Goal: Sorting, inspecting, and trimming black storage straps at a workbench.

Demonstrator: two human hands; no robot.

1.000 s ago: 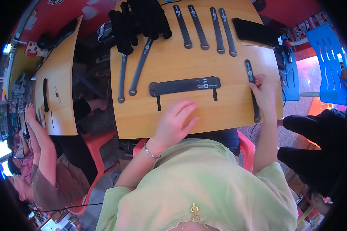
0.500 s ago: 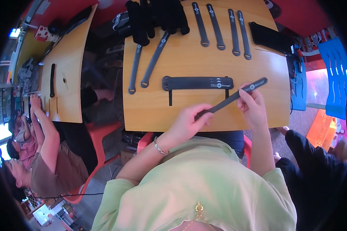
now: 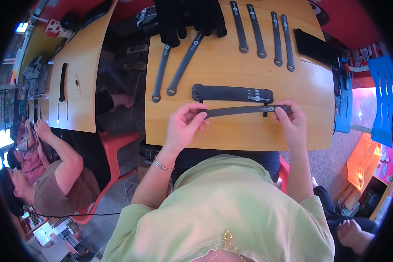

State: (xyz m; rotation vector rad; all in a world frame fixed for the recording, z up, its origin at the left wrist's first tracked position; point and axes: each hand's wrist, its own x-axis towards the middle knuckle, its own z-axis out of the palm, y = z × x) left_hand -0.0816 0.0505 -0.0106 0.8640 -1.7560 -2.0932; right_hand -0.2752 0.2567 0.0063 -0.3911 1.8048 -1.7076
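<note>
Wood table (image 3: pixel 222 70), some straps (image 3: pixel 239 28) by its far edge. Left hand (image 3: pixel 184 125) and right hand (image 3: pixel 291 124) pinch one gray strap (image 3: pixel 240 112), an end each.

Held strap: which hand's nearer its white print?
Right. The right hand pinches the strap just right of the white print; the left hand pinches the opposite end, well left of it.

The held strap (image 3: pixel 242 111) and strap bundle (image 3: pixel 229 93) block the middle, while the tabletop (image 3: pixel 222 66) beyond lies open

i read small workshop on feed: two wooden worktables (image 3: pixel 220 65), row of grey straps (image 3: pixel 256 31), second person (image 3: pixel 59 187) seated at left table (image 3: pixel 87 100).
</note>
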